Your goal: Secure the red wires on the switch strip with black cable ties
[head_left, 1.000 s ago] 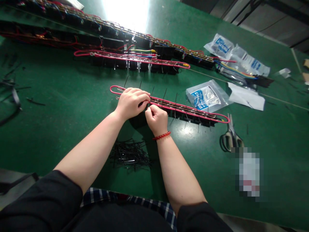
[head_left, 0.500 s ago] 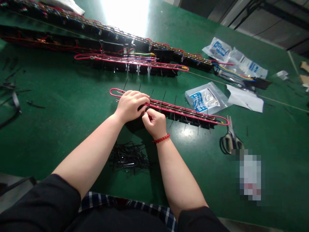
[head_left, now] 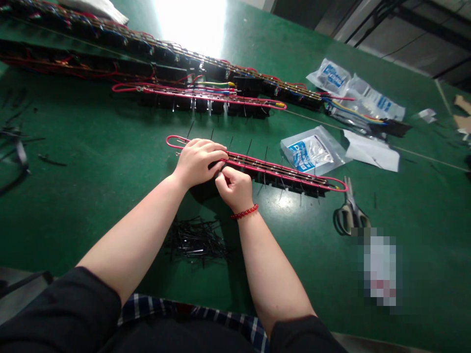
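Observation:
A long black strip with a red wire loop [head_left: 279,171] lies slantwise on the green table, and thin black cable ties stand up along it. My left hand [head_left: 198,159] is closed over its left part, fingers curled onto the wires. Just right of it, my right hand [head_left: 235,186], with a red bead bracelet [head_left: 245,212] at the wrist, is a tight fist against the strip's near edge. Whatever the right fingers pinch is hidden. A pile of black cable ties [head_left: 198,240] lies between my forearms.
Scissors [head_left: 349,211] lie past the strip's right end. Behind are a plastic bag with a blue label [head_left: 312,152], white paper [head_left: 371,152] and more bags [head_left: 379,100]. A similar red-wired strip [head_left: 206,95] and a longer wired assembly [head_left: 162,46] lie farther back. Loose black scraps [head_left: 22,152] lie left.
Both hands keep nearly the same place and grip on the strip. The whole view has shifted very slightly; nothing else visibly moves.

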`<state>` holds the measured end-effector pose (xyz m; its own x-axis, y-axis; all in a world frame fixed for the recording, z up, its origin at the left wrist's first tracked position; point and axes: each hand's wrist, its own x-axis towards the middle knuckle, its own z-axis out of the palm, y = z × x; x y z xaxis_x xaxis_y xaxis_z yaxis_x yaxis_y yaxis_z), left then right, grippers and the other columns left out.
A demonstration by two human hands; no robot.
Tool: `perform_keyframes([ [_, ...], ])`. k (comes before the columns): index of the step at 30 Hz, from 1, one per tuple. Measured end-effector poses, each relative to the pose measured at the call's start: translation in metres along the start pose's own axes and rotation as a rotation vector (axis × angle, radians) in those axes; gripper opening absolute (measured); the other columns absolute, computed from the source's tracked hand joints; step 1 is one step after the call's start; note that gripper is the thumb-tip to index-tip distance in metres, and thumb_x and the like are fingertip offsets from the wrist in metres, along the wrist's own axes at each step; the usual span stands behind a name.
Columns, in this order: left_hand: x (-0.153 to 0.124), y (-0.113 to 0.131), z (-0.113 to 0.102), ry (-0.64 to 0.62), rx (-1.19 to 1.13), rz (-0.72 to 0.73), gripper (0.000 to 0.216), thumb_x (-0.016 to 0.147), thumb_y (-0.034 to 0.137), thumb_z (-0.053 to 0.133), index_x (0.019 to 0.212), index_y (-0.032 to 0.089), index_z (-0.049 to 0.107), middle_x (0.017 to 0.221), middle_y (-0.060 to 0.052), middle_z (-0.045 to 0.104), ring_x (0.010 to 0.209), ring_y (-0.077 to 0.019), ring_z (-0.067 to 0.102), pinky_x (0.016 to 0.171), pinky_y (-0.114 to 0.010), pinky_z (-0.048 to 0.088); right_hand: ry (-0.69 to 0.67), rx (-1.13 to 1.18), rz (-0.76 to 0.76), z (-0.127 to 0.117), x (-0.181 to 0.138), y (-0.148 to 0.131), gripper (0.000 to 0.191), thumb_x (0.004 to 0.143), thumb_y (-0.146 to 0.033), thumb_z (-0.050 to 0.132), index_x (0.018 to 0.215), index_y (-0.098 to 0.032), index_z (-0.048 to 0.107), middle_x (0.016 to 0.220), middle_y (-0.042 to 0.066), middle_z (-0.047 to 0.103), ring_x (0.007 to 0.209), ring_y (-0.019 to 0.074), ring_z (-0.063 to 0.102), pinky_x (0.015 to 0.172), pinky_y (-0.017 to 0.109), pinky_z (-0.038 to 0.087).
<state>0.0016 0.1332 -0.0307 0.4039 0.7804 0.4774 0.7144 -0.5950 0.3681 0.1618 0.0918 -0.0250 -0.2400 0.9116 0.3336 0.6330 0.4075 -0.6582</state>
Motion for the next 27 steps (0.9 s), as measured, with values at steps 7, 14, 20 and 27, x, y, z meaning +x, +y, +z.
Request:
perform_keyframes([
  [7,-0.0002,-0.0005,0.0002,-0.013,-0.012,-0.015,0.018,0.091,0.028,0.061,0.101,0.031,0.075,0.119,0.000,0.075,0.110,-0.0236,0.065,0.099,-0.044,0.045,-0.017,-0.012,0.025,-0.0006,-0.0006,-0.0009,0.033,0.088,-0.025,0.048,0.056,-0.021,0.038,0.053,-0.004,0.043,0.053,0.0100,0.037,0.055,0.025,0.027],
  [14,-0.0003,0.0000,0.0006,-0.018,-0.003,-0.026,0.017,0.093,0.029,0.059,0.099,0.030,0.075,0.120,0.000,0.075,0.112,-0.0233,0.065,0.100,-0.044,0.044,-0.045,-0.048,0.024,0.0007,-0.0008,0.0014,0.032,0.087,-0.024,0.049,0.056,-0.021,0.041,0.053,-0.004,0.043,0.052,0.0100,0.036,0.055,0.025,0.027],
  [20,-0.0007,-0.0002,0.0013,-0.004,-0.004,-0.019,0.017,0.093,0.028,0.059,0.099,0.030,0.075,0.118,0.000,0.075,0.111,-0.0232,0.065,0.100,-0.044,0.044,-0.056,-0.035,-0.004,0.0023,-0.0009,0.0044,0.031,0.085,-0.023,0.050,0.055,-0.021,0.040,0.052,-0.004,0.043,0.051,0.0095,0.034,0.055,0.026,0.026],
  [27,0.0000,0.0016,-0.0001,-0.020,-0.012,-0.038,0.018,0.092,0.028,0.059,0.102,0.029,0.074,0.118,-0.001,0.075,0.111,-0.0240,0.065,0.100,-0.045,0.044,-0.065,-0.057,0.012,0.0008,-0.0006,0.0028,0.031,0.084,-0.023,0.051,0.054,-0.021,0.044,0.052,-0.003,0.047,0.050,0.0099,0.037,0.055,0.026,0.028],
])
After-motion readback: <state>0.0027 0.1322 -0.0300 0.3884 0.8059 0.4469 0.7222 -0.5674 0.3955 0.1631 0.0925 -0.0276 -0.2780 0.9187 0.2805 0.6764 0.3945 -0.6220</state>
